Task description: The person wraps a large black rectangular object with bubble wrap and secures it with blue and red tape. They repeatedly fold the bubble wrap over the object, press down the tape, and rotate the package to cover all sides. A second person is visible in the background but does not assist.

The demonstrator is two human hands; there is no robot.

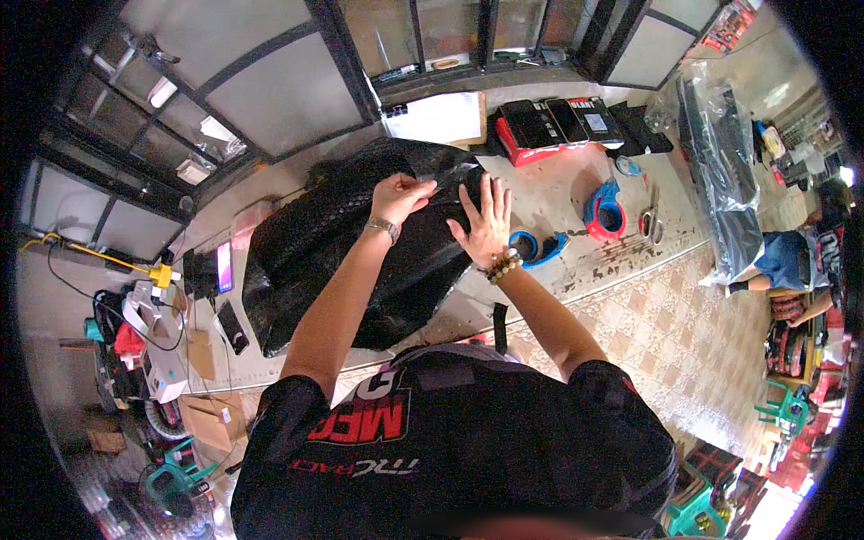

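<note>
A large bundle in black plastic wrap (405,270) lies on the table before me; part of its far side looks like bubble wrap. My left hand (399,197) is over its far part, thumb and fingertips pinched on what looks like a small piece of clear tape or film (432,185). Palm down and fingers spread, my right hand (487,219) rests at the bundle's right edge. Just right of that hand lies a blue tape dispenser (540,248). Farther right stands a red and blue tape dispenser (605,212), with scissors (651,226) beside it.
Black and red boxes (557,125) and a clipboard with paper (435,118) line the table's back. At the left are a lit phone (225,266), a second phone (233,327) and cables. A plastic-wrapped long package (722,169) lies at the right, near another person (786,260).
</note>
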